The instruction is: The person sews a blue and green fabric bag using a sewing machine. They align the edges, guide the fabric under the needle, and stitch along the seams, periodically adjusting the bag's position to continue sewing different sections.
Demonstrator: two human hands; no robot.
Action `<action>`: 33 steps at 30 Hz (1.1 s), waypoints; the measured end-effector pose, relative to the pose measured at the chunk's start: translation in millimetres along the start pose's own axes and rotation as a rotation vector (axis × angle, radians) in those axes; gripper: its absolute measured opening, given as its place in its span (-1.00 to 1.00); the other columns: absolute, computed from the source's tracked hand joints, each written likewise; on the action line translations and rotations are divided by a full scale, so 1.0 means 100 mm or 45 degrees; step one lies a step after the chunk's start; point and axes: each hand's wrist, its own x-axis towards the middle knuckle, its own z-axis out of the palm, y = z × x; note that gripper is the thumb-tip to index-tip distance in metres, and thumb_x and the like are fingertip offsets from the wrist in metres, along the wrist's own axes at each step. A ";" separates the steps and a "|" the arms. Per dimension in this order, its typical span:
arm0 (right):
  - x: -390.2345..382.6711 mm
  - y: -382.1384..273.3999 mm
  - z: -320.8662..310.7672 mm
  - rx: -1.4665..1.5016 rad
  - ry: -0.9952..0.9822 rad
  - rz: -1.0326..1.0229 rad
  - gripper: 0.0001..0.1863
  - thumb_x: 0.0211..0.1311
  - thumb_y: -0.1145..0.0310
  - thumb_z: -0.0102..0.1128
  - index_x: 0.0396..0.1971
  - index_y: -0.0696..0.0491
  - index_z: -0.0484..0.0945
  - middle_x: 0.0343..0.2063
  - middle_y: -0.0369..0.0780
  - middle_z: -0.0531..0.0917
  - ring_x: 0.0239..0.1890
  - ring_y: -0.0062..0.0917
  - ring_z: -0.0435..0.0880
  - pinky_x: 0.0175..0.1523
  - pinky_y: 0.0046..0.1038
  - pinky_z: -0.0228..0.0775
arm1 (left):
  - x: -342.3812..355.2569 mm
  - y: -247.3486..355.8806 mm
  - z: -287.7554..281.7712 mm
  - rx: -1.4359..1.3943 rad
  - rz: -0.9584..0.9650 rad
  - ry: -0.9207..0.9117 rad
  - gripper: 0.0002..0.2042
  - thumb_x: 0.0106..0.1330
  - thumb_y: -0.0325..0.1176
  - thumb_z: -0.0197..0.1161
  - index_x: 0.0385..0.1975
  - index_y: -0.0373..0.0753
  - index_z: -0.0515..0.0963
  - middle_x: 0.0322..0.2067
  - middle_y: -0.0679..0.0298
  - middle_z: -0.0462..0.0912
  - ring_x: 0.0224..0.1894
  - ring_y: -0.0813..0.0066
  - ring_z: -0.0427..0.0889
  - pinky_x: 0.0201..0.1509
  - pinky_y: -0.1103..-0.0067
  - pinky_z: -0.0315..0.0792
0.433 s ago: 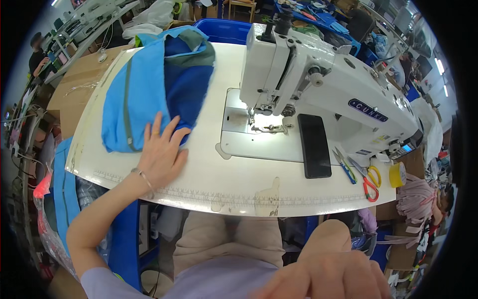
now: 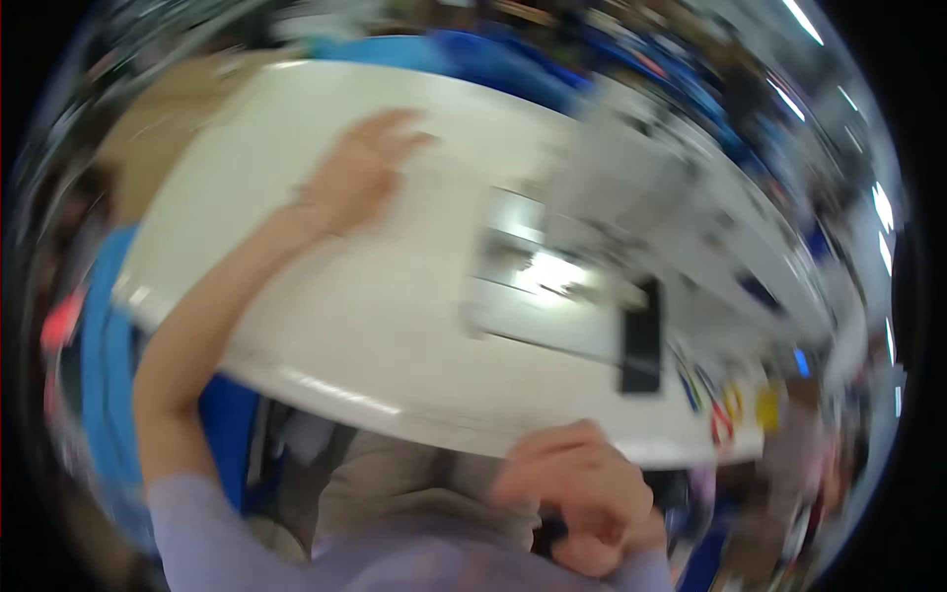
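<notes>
My left hand is over the white table top, smeared by motion, with its fingers stretched out and nothing visible in them. Beyond it, blue fabric, likely the light-blue sewn piece with a dark-blue inside, lies at the table's far edge, partly out of sight behind it. My right hand hovers in front of the near edge, above my lap. Its fingers are curled in, and whatever they may hold is hidden. The white sewing machine stands to the right, its lamp lighting the metal needle plate.
A black phone lies beside the needle plate. Right of it are small snips, red-handled scissors and a yellow roll. Cardboard adjoins the table's left side, and blue cloth hangs below it.
The blue sewn piece has gone from the table's left part to its far edge. My left hand has moved away from me; my right hand has risen into fuller view. The view has shifted and blurred.
</notes>
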 end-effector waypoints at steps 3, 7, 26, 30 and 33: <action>-0.29 0.33 0.52 -0.795 0.262 0.244 -0.23 0.00 0.27 0.40 0.22 0.30 0.40 0.18 0.08 0.53 0.15 0.03 0.55 0.24 0.00 0.35 | -0.44 0.35 -0.50 0.013 -0.066 0.018 -0.42 0.13 -0.55 0.20 0.25 -0.12 0.47 0.40 0.03 0.29 0.43 -0.03 0.27 0.48 0.17 0.22; -0.34 0.58 0.86 -1.342 0.013 0.302 -0.16 -0.03 0.30 0.47 0.28 0.29 0.34 0.29 0.11 0.40 0.34 0.03 0.38 0.41 0.07 0.17 | -1.54 0.22 -1.53 0.309 -0.564 0.221 -0.44 0.17 -0.54 0.19 0.25 -0.08 0.48 0.36 0.00 0.33 0.40 -0.08 0.30 0.46 0.18 0.24; -0.44 0.74 0.83 -1.469 -0.006 0.173 -0.16 0.04 0.29 0.42 0.30 0.34 0.29 0.28 0.14 0.41 0.34 0.06 0.38 0.42 0.10 0.16 | -4.82 -0.71 -2.43 0.899 -1.915 0.255 -0.71 0.37 -0.11 0.18 -0.17 -0.22 0.61 -0.25 -0.11 0.69 -0.16 -0.22 0.66 -0.10 0.01 0.50; -0.42 0.73 0.88 -1.449 0.033 0.150 -0.17 0.04 0.32 0.42 0.30 0.35 0.29 0.29 0.12 0.41 0.34 0.05 0.38 0.42 0.09 0.17 | -4.39 -0.72 -3.49 1.124 -1.411 0.954 -0.75 0.44 -0.20 0.12 -0.19 -0.24 0.63 -0.32 -0.14 0.68 -0.24 -0.22 0.66 -0.19 0.08 0.47; -0.43 0.72 0.89 -1.463 0.068 0.123 -0.19 0.04 0.34 0.42 0.29 0.35 0.30 0.28 0.11 0.41 0.33 0.03 0.39 0.41 0.07 0.18 | -3.38 -0.30 -4.19 1.182 -0.937 1.076 -0.78 0.44 -0.27 0.16 -0.12 -0.25 0.65 -0.46 -0.10 0.63 -0.40 -0.14 0.64 -0.33 0.19 0.45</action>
